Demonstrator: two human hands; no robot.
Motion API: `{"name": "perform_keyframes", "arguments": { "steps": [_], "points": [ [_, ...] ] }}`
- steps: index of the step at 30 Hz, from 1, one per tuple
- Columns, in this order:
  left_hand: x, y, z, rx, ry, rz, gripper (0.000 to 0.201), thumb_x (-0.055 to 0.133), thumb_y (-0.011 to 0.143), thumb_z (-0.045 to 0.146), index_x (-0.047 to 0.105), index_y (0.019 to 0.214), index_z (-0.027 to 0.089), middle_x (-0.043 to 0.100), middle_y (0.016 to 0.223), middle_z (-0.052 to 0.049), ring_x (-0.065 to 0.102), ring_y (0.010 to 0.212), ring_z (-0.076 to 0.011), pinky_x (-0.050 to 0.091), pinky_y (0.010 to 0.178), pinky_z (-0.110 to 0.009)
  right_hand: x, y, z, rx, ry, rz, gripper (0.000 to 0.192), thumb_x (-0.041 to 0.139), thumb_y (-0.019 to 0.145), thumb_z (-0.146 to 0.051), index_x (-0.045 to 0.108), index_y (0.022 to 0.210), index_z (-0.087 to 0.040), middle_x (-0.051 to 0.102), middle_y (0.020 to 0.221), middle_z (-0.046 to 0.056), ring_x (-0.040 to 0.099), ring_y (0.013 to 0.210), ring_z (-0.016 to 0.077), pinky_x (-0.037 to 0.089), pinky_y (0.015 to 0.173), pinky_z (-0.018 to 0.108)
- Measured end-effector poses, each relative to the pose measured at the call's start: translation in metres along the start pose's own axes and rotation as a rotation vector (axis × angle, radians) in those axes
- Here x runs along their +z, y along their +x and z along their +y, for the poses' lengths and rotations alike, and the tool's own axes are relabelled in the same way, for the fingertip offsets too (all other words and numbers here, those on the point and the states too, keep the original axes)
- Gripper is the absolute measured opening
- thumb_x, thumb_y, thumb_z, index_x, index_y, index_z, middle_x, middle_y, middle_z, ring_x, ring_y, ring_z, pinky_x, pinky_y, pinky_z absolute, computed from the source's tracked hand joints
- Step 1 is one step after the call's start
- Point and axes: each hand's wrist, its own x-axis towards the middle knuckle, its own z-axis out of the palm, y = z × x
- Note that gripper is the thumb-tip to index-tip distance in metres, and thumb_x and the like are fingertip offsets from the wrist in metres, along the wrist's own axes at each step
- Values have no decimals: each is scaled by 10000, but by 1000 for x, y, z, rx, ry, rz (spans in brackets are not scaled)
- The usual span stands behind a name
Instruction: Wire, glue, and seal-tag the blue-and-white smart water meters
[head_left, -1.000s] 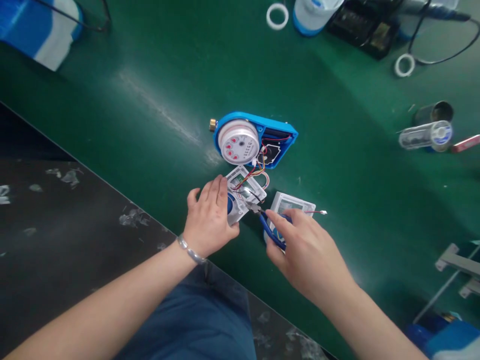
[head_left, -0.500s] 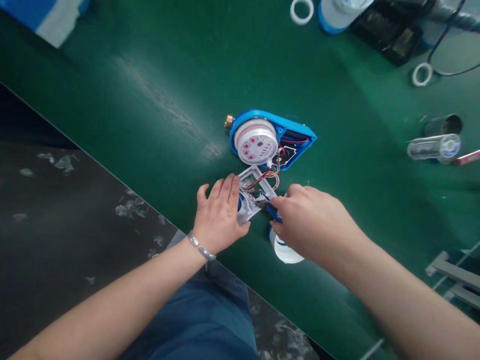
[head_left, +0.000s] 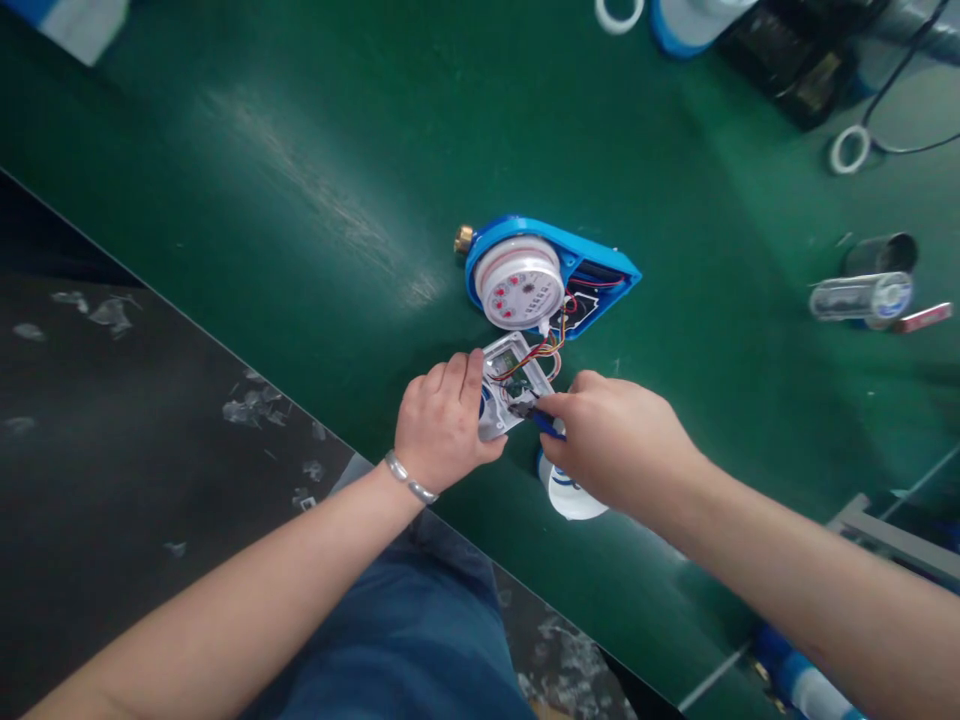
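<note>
My left hand point(head_left: 444, 412) grips the edge of a white plastic cover point(head_left: 493, 425), fingers along its far side and thumb at the near corner. Inside the cover sits a small green circuit board point(head_left: 517, 382). Thin coloured wires point(head_left: 541, 350) run from it to a blue water meter point(head_left: 600, 268) with a white round dial point(head_left: 517, 290) and a brass fitting point(head_left: 463, 239). My right hand point(head_left: 619, 435) is closed around blue-handled pliers point(head_left: 547, 424), their dark jaws inside the cover. Whether the jaws hold a wire cannot be made out.
Partly under my right hand lies a white and blue round part point(head_left: 574, 498). On the green table point(head_left: 315, 260) are a clear roll point(head_left: 859, 297), a red object point(head_left: 924, 318), a white ring point(head_left: 850, 150) and a dark box point(head_left: 795, 65). The table edge runs diagonally before me.
The view has shifted slightly. Both hands stay at the white cover, with the pliers still inside it. My left fingers have bent a little more around the cover.
</note>
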Motion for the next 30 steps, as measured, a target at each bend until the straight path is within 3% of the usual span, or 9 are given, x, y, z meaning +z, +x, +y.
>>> {"name": "perform_keyframes", "arguments": {
  "steps": [5, 13, 30],
  "points": [
    [0, 0, -1, 19, 17, -4, 823, 528, 638, 488, 323, 1285, 24, 475, 1191, -193, 470, 965, -302, 374, 769, -392, 24, -13, 2, 7, 81, 145, 269, 508, 736, -318, 644, 964, -277, 552, 732, 55, 537, 670, 180, 328, 530, 259],
    [2, -1, -2, 28, 45, 28, 803, 505, 646, 495, 346, 1276, 23, 494, 1162, -194, 481, 970, -305, 377, 760, -378, 57, -22, 9, 1, 187, 278, 295, 474, 771, -321, 628, 1017, -272, 562, 869, 79, 519, 756, 192, 361, 597, 273],
    [7, -1, -5, 68, 71, 53, 833, 516, 636, 516, 316, 1280, 27, 491, 1153, -204, 480, 961, -314, 388, 763, -399, 86, -26, 10, -23, 294, 438, 298, 459, 794, -320, 619, 1038, -260, 563, 927, 85, 503, 786, 185, 380, 635, 272]
  ]
}}
